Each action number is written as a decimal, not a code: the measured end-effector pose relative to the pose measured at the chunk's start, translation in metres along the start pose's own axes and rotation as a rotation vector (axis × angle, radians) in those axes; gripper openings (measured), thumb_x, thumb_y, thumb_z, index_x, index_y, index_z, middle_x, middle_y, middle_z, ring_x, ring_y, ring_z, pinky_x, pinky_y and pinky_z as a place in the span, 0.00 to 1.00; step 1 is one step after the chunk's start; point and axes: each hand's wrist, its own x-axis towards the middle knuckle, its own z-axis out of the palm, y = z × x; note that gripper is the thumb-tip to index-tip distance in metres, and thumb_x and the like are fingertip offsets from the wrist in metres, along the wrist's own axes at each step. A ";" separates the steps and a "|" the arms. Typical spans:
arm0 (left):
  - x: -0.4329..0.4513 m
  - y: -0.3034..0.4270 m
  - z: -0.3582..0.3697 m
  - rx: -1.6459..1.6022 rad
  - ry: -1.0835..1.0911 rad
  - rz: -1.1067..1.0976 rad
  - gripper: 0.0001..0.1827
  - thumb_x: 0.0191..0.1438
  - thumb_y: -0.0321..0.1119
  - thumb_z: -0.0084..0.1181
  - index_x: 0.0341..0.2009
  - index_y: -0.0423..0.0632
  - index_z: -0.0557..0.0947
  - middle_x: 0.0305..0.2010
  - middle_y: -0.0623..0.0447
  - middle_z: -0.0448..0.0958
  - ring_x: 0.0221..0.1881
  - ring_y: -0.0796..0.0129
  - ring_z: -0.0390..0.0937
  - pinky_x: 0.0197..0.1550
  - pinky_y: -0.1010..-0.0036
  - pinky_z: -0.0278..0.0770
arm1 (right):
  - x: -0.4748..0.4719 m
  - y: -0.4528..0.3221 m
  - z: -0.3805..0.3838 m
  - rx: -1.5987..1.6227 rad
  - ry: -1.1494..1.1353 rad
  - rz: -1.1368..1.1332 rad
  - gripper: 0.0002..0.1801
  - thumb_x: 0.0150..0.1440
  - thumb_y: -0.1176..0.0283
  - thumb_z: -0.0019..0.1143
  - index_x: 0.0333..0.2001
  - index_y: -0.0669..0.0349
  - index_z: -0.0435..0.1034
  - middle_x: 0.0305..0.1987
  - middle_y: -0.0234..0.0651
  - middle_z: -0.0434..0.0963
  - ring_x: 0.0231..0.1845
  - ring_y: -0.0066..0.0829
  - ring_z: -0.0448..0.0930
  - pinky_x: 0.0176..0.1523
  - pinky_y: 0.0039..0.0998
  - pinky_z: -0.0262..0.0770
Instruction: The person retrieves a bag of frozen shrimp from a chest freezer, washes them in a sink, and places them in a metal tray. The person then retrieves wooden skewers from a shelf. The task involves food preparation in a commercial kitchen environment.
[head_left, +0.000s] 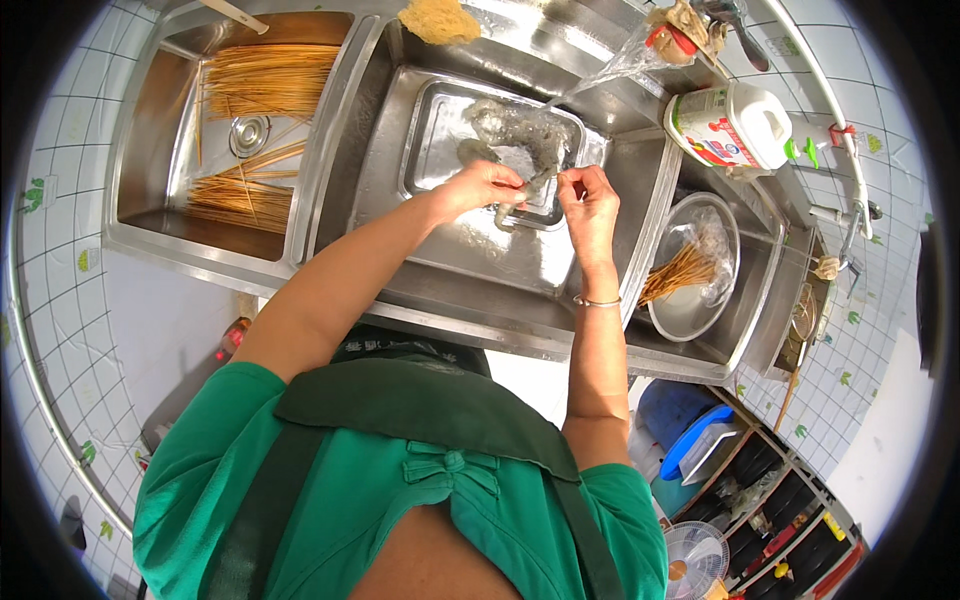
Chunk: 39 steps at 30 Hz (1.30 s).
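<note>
My left hand (480, 189) pinches a raw grey shrimp (504, 219), whose curved end hangs below the fingers. Close on the right, my right hand (591, 201) has thumb and forefinger pressed together beside the shrimp's upper end. Whether anything thin sits between those fingertips is too small to tell. Under both hands lies a stainless steel tray (442, 176) with a heap of raw shrimp (525, 129) along its far and right parts. One more shrimp (477, 152) lies apart, just beyond my left hand. A larger metal surface (480, 262) supports the tray inside the middle sink basin.
Bundles of bamboo skewers (274, 79) lie in the left basin (142, 172). The right basin holds a bowl (697, 326) with skewers (679, 274) and clear plastic. A white jug (761, 127) stands behind it. A yellow sponge-like pad (439, 21) rests on the back rim.
</note>
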 end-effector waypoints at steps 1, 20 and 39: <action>0.000 0.000 -0.001 0.007 0.001 -0.013 0.14 0.54 0.29 0.61 0.44 0.36 0.80 0.39 0.49 0.81 0.43 0.67 0.78 0.49 0.73 0.73 | 0.002 0.002 -0.001 -0.153 -0.013 -0.146 0.06 0.46 0.79 0.64 0.28 0.64 0.72 0.27 0.34 0.72 0.26 0.25 0.71 0.33 0.27 0.67; 0.023 -0.051 -0.069 1.201 0.647 0.187 0.12 0.49 0.33 0.63 0.36 0.40 0.82 0.38 0.43 0.79 0.44 0.52 0.74 0.51 0.63 0.69 | -0.016 0.060 0.009 -0.574 0.040 -0.166 0.01 0.51 0.75 0.59 0.28 0.60 0.74 0.28 0.38 0.73 0.32 0.41 0.76 0.36 0.38 0.69; 0.089 -0.066 -0.104 0.961 0.442 -0.228 0.20 0.35 0.38 0.68 0.35 0.43 0.84 0.38 0.42 0.81 0.43 0.55 0.78 0.46 0.67 0.75 | -0.042 0.073 0.033 -0.431 -0.010 0.188 0.06 0.50 0.71 0.63 0.28 0.62 0.76 0.32 0.41 0.78 0.33 0.46 0.79 0.38 0.40 0.75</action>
